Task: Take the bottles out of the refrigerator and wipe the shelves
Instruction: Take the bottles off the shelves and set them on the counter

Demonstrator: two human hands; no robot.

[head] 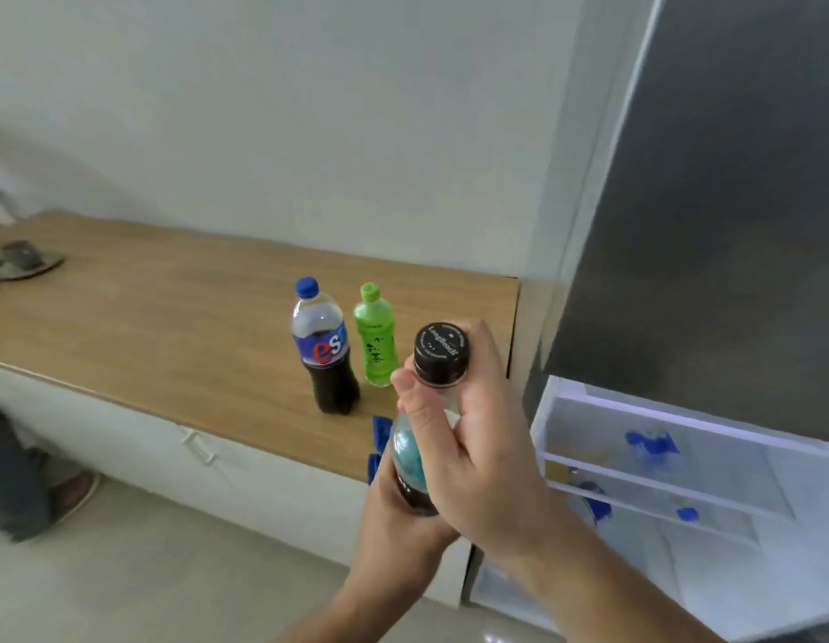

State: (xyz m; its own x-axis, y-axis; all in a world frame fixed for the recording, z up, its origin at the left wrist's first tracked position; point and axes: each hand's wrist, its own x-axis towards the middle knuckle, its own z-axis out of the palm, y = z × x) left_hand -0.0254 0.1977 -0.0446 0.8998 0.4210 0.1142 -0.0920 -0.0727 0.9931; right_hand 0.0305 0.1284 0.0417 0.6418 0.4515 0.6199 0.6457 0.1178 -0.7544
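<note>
I hold a black-capped bottle (439, 355) with teal liquid upright in front of me, over the front edge of the wooden counter (171, 313). My right hand (468, 438) wraps its neck just under the cap. My left hand (398, 517) grips its lower body from below. On the counter behind it stand a dark cola bottle (326, 350) with a blue cap and a green bottle (376, 338). At the right, the open refrigerator door (709, 225) shows its shelves (658, 461) with blurred blue-capped bottles (651, 445) inside.
A blue cloth (380, 433) lies on the counter's front edge, partly hidden by the held bottle. Sandals (23, 264) rest at the counter's far left. Another person's leg and shoe (55, 494) are on the floor at lower left. A white drawer front (171, 452) runs below the counter.
</note>
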